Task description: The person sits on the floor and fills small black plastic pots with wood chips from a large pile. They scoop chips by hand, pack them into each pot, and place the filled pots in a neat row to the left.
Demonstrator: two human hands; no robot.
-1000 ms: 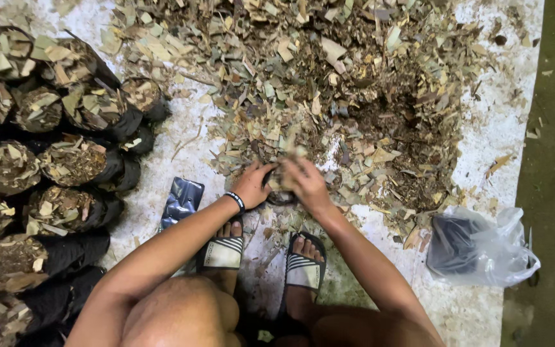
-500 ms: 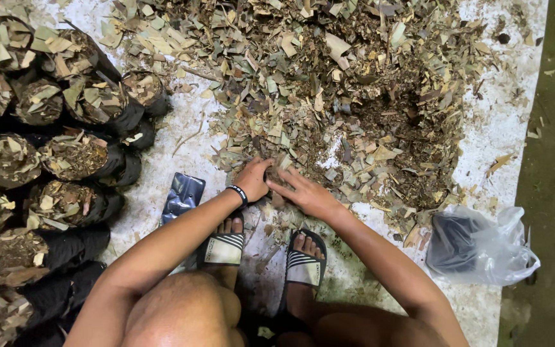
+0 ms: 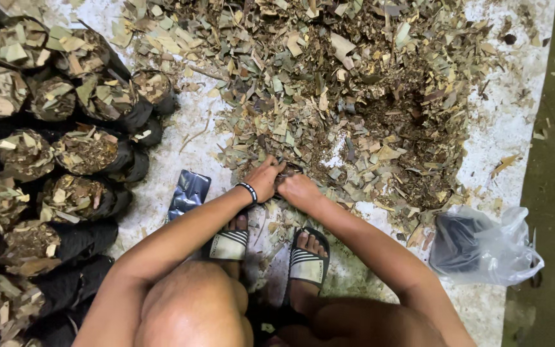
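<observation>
Seen from the head camera, both hands are pressed together at the near edge of a heap of dry leaves and wood chips (image 3: 354, 96), which is spread over a pale sheet (image 3: 515, 128) on the ground. The left hand (image 3: 263, 181), with a dark wristband (image 3: 247, 192), is cupped, its fingers curled down into the litter. The right hand (image 3: 298, 190) is touching it, closed over something small and dark that is mostly hidden; its shape and long axis cannot be told. Along the sheet's left edge, black bags (image 3: 91, 151) filled with the same litter are lined up in rows, mouths upward. A flat black bag (image 3: 188, 193) lies just left of the left forearm. Near the sheet's right edge a clear plastic bag (image 3: 489, 247) with dark contents is seen. Striped sandals (image 3: 306, 263) are worn below the hands.
</observation>
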